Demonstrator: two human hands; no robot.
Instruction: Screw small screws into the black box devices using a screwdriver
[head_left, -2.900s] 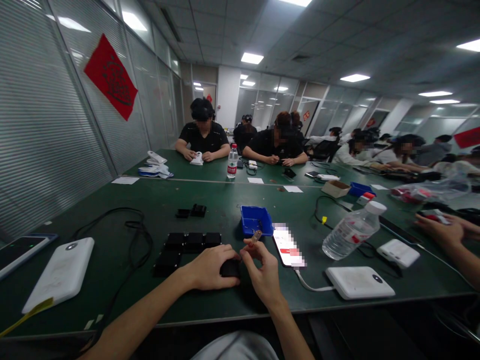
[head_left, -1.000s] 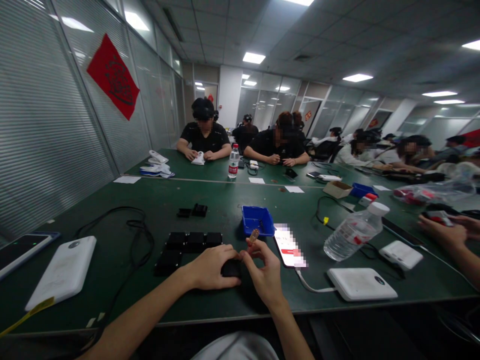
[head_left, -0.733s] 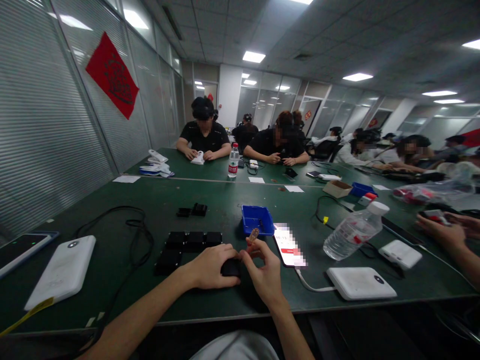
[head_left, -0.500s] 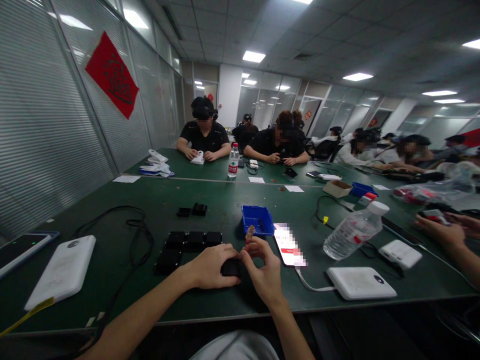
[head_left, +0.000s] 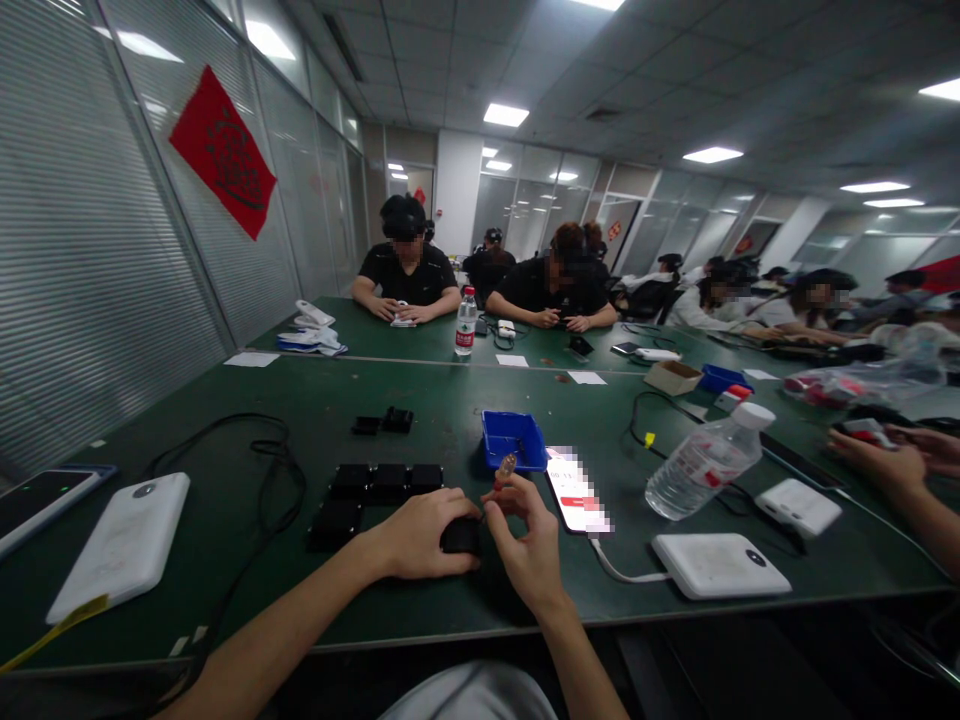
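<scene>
The relation that mattered was between the black block (head_left: 460, 536) and the slim tool (head_left: 507, 466) with an amber, see-through handle. The block sat on the bench (head_left: 420, 385), near its front edge, under the left hand (head_left: 420, 535). That hand lay low and palm down, its thumb and fingers curved around the block, holding it. The right hand (head_left: 525, 540) stood just beside it, thumb and fingers pinched narrowly on the tool.

The tool's long axis ran at a slant: its handle end rose up and away from the person, leaning a little to the right, while its lower end pointed down toward the block's right side. I could not tell whether the tip touched the block, as fingers and dark surfaces hid it. The left hand was the nearer of the 2 to the block, being on it.

Beyond the tool's handle stood a blue tray (head_left: 531, 462) with small pieces inside, and to its right lay a lit phone (head_left: 576, 492). Left of the hands, 4 similar black blocks (head_left: 388, 482) lay grouped, 3 of them in a row.
</scene>
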